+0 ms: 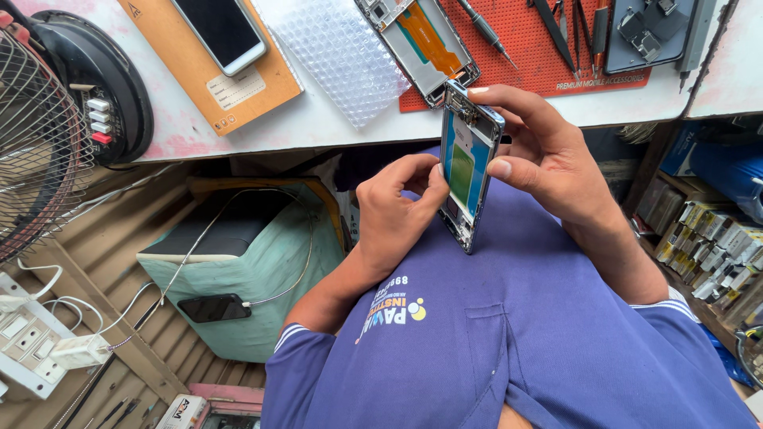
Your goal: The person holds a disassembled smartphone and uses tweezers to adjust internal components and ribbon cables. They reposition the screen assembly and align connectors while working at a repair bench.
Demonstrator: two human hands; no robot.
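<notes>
Thin glossy opened phone frame (467, 163), right hand (548, 155) grip clamped around it, left hand (397, 208) fingertips pinching its edge

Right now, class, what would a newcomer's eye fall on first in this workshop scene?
First, the opened phone frame, held upright at centre between the left hand and right hand. Next, the red work mat with tools on the bench above, and the wire fan at far left.

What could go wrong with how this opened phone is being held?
The opened phone is held in mid-air over the lap, off the table. If the right hand's grip slips, it may fall. The left hand's thumb presses by the exposed insides and could damage them.
</notes>
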